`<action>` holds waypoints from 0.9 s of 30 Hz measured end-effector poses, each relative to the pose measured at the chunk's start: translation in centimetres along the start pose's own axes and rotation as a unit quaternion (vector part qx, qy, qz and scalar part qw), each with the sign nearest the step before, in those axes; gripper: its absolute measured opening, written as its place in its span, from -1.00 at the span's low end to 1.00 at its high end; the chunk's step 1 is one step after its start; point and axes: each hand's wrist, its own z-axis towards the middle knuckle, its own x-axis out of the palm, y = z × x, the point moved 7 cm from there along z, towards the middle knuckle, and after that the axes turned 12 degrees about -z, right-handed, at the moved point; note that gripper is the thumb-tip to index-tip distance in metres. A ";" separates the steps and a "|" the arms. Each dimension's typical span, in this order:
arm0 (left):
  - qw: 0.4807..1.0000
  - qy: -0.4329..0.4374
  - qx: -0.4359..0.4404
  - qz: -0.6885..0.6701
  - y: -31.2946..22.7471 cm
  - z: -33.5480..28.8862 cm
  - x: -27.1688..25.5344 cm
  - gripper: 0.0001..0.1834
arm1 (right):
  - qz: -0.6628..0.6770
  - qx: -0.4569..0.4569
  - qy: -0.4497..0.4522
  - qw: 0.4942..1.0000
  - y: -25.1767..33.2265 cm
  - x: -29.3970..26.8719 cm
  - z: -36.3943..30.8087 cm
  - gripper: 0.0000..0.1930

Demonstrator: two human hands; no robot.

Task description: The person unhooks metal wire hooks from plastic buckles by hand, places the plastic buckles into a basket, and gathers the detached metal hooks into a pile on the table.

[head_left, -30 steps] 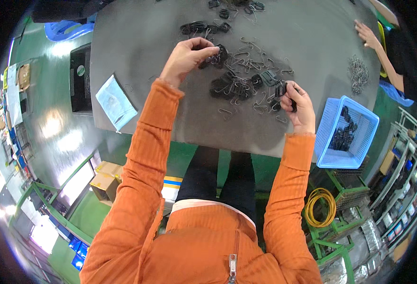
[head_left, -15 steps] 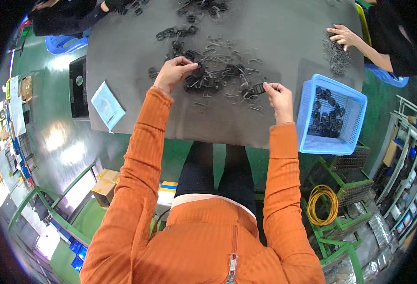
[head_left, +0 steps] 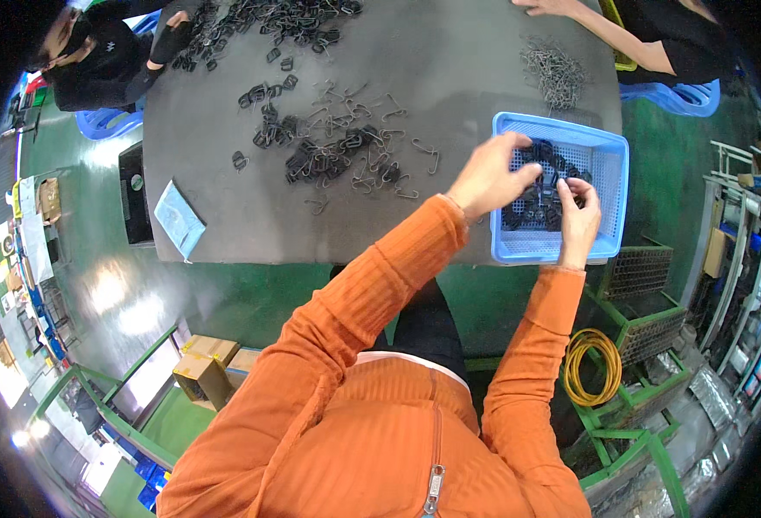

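my orange ribbed sleeves [head_left: 398,276] reach forward to the blue basket [head_left: 527,250], which sits at the near right edge of the grey surface [head_left: 450,78]. my right hand [head_left: 580,217] is above the basket's near right part, fingers curled; i cannot tell whether they grip anything. my left hand [head_left: 494,176] reaches over the left rim, thumb and fingertips apart. the two hands are close but not touching.

inside the basket lie small black pieces [head_left: 546,211], dark and chunky, bunched unevenly over the perforated floor. the basket walls are perforated too, under a smooth, solid rim.

left of the basket, similar black pieces lie in a loose heap [head_left: 316,160], tangled with thin, bent wire hooks [head_left: 384,166]. beyond the basket is a pile of greyish metal bits [head_left: 555,73], too fine to make out singly. farthest off, a larger black heap [head_left: 268,22] spreads near a co-worker's sleeve.
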 end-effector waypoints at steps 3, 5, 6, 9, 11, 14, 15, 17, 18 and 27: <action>0.981 -0.092 0.037 0.169 1.7 0.2 -6.7 -0.59 | -0.122 -0.054 -0.075 0.988 1.6 -0.5 0.2 -0.72; 0.929 -0.173 -0.013 0.327 3.8 -0.8 -13.7 -0.58 | -0.063 -0.162 -0.153 0.973 5.3 0.7 -1.0 -0.74; 0.901 -0.209 -0.046 0.379 4.8 -1.6 -16.9 -0.57 | -0.022 -0.188 -0.090 0.978 7.1 3.0 -1.6 -0.74; 0.845 -0.252 -0.157 0.444 8.1 -3.8 -22.5 -0.57 | 0.032 -0.331 0.101 0.938 14.2 11.9 -5.1 -0.75; 0.854 -0.272 -0.114 0.429 8.5 -4.2 -23.8 -0.64 | 0.009 -0.308 0.209 0.928 17.4 18.4 -6.9 -0.76; 0.911 -0.202 -0.105 0.345 9.6 -3.7 -24.3 -0.76 | -0.106 -0.374 0.248 0.887 20.8 23.9 -8.3 -0.76; 0.925 -0.180 -0.114 0.314 9.8 -3.8 -24.6 -0.76 | -0.178 -0.376 0.265 0.870 21.2 25.3 -8.3 -0.74; 0.950 -0.149 -0.134 0.238 9.7 -4.5 -25.4 -0.76 | -0.222 -0.383 0.291 0.848 21.4 25.8 -8.0 -0.76; 0.966 -0.149 -0.137 0.160 9.6 -4.8 -25.9 -0.80 | -0.225 -0.365 0.307 0.850 21.2 25.6 -7.7 -0.78; 0.856 -0.265 -0.161 -0.413 8.9 -7.8 -31.5 -0.91 | 0.182 0.040 0.474 0.860 20.0 25.9 -7.9 -0.81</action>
